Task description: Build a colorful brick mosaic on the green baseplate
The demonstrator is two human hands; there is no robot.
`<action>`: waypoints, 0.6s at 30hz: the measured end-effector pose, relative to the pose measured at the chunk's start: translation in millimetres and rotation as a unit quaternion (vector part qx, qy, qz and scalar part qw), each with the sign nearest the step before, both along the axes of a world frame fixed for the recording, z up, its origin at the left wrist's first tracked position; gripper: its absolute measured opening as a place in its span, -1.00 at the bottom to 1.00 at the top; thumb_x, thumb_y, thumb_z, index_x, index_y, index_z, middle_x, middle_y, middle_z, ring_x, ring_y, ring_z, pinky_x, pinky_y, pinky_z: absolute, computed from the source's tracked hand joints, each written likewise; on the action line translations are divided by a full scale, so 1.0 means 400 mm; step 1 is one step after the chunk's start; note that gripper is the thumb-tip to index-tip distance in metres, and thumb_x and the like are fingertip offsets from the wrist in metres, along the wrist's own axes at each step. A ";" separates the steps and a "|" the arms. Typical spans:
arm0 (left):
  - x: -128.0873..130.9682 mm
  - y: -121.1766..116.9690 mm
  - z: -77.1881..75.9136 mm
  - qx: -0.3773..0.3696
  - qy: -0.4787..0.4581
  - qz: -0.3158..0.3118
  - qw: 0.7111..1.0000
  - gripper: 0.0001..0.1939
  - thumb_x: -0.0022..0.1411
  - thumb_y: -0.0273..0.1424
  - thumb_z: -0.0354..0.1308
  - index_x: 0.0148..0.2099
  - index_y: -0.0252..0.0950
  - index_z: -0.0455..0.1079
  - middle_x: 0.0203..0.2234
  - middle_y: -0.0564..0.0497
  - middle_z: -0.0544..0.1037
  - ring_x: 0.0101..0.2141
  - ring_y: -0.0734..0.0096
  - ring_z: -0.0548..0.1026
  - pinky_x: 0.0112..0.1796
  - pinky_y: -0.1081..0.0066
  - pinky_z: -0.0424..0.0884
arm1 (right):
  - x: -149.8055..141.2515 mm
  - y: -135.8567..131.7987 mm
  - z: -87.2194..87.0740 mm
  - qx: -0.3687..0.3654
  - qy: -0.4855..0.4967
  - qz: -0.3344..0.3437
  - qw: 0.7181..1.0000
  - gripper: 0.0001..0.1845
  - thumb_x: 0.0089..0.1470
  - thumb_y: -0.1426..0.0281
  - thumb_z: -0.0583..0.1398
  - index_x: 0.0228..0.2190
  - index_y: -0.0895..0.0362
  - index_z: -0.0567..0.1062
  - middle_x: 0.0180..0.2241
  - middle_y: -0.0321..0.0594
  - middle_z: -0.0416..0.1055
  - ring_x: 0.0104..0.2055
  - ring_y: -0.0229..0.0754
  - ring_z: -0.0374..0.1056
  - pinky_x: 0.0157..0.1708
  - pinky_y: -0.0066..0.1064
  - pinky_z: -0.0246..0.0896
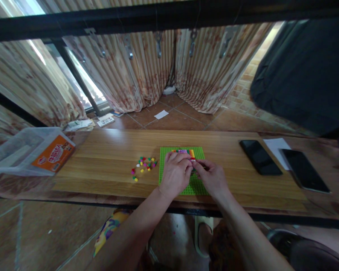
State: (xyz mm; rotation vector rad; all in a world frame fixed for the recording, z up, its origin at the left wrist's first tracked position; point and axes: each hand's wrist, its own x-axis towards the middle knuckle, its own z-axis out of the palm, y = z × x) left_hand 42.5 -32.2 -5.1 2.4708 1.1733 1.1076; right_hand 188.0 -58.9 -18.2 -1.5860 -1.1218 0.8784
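A green studded baseplate (197, 188) lies on the wooden board, with small toy bricks (183, 151) in several colours fixed near its far edge. My left hand (175, 173) rests over the plate, its fingers curled and closed against the bricks. From the right, my right hand (213, 177) meets it, thumb and fingers pinched together beside a red and white bit of brickwork. What sits between the fingertips of either hand is too small and covered to make out. Left of the plate, several loose bricks (149, 165) are scattered in red, yellow, green, pink and white.
The wooden board (101, 158) spans a low table. At its left end stands a clear plastic box (49, 143) with an orange label. Two dark phones (260, 157) (305, 170) lie at the right, near white paper (277, 146). A black bar (169, 17) crosses overhead.
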 end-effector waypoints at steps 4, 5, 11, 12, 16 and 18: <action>0.001 -0.004 -0.001 -0.006 0.002 0.002 1.000 -0.87 0.28 -0.50 0.18 -0.34 -0.25 0.46 -0.12 -0.01 0.63 -0.07 0.22 0.46 0.06 0.09 0.32 | -0.004 0.002 -0.004 0.005 -0.018 -0.003 1.000 -0.48 0.01 -0.02 0.25 -0.29 0.18 0.68 -0.37 -0.05 0.63 -0.41 -0.08 0.49 -0.45 -0.34 0.31; 0.002 -0.004 -0.002 -0.004 0.000 0.002 1.000 -0.88 0.28 -0.51 0.18 -0.34 -0.25 0.45 -0.12 -0.01 0.62 -0.07 0.22 0.46 0.06 0.09 0.33 | -0.005 0.003 -0.005 0.006 -0.019 -0.004 1.000 -0.48 0.01 -0.02 0.25 -0.29 0.18 0.67 -0.36 -0.05 0.63 -0.42 -0.08 0.49 -0.45 -0.34 0.31; -0.003 -0.006 -0.002 -0.002 -0.004 0.003 1.000 -0.89 0.29 -0.49 0.17 -0.32 -0.24 0.46 -0.12 -0.01 0.62 -0.08 0.21 0.46 0.06 0.07 0.34 | -0.003 -0.001 0.003 -0.020 0.049 -0.008 0.999 -0.39 -0.11 -0.13 0.29 -0.34 0.18 0.66 -0.45 -0.11 0.58 -0.49 -0.15 0.41 -0.50 -0.38 0.27; -0.004 -0.006 -0.001 -0.003 -0.003 0.001 1.000 -0.89 0.29 -0.49 0.17 -0.32 -0.24 0.47 -0.12 -0.01 0.62 -0.07 0.21 0.46 0.05 0.07 0.34 | -0.002 -0.002 0.007 -0.029 0.071 -0.016 0.997 -0.35 -0.13 -0.17 0.29 -0.37 0.19 0.65 -0.47 -0.12 0.57 -0.51 -0.17 0.39 -0.51 -0.38 0.26; -0.009 -0.010 0.004 -0.006 -0.001 -0.006 1.000 -0.88 0.29 -0.50 0.15 -0.30 -0.25 0.47 -0.10 -0.02 0.62 -0.07 0.19 0.46 0.04 0.06 0.36 | 0.002 -0.003 0.019 -0.063 0.151 -0.056 0.985 -0.27 -0.23 -0.27 0.28 -0.46 0.19 0.61 -0.46 -0.11 0.55 -0.54 -0.22 0.34 -0.56 -0.41 0.24; -0.009 -0.011 0.004 -0.006 0.000 -0.005 1.000 -0.87 0.29 -0.50 0.14 -0.31 -0.25 0.47 -0.09 -0.01 0.62 -0.06 0.19 0.47 0.05 0.06 0.35 | 0.000 -0.001 0.018 -0.069 0.160 -0.057 0.983 -0.27 -0.27 -0.27 0.30 -0.47 0.19 0.60 -0.48 -0.13 0.53 -0.54 -0.22 0.34 -0.56 -0.41 0.24</action>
